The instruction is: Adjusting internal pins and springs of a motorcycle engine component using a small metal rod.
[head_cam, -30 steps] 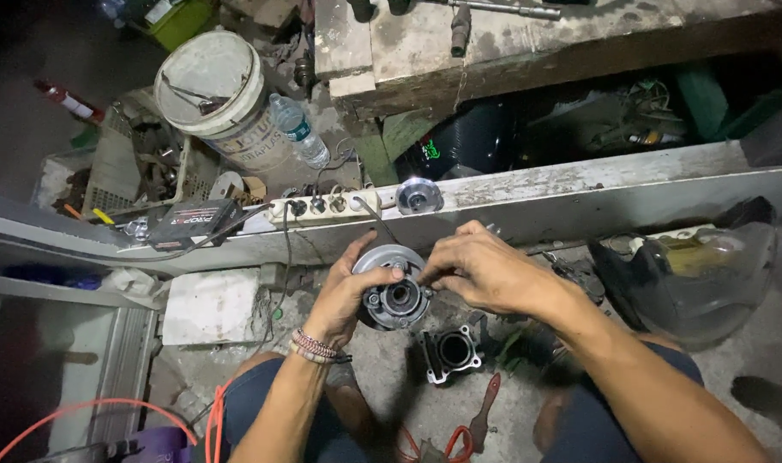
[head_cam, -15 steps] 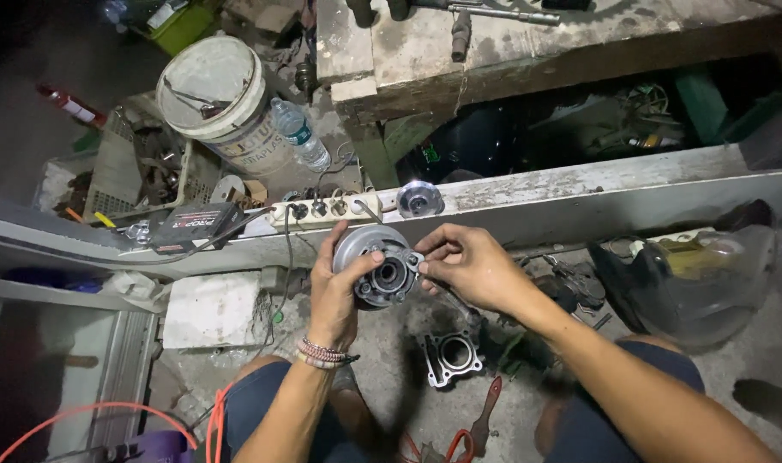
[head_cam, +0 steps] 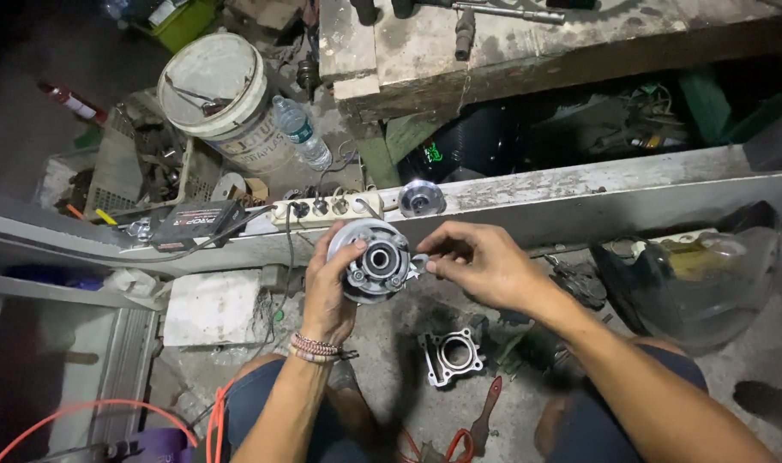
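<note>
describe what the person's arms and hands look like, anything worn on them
Both forearms are bare, with no sleeves and no gloves. The left hand has a stack of beaded bracelets round its wrist, pinkish and pale. The right hand and its wrist wear nothing that shows: no watch, no visible ring.

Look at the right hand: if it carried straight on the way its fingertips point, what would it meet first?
The right hand points leftward, fingertips pinched at the rim of the round metal hub held up by the left hand. It would likely meet that hub first; whether the fingertips already touch it is unclear.
</note>
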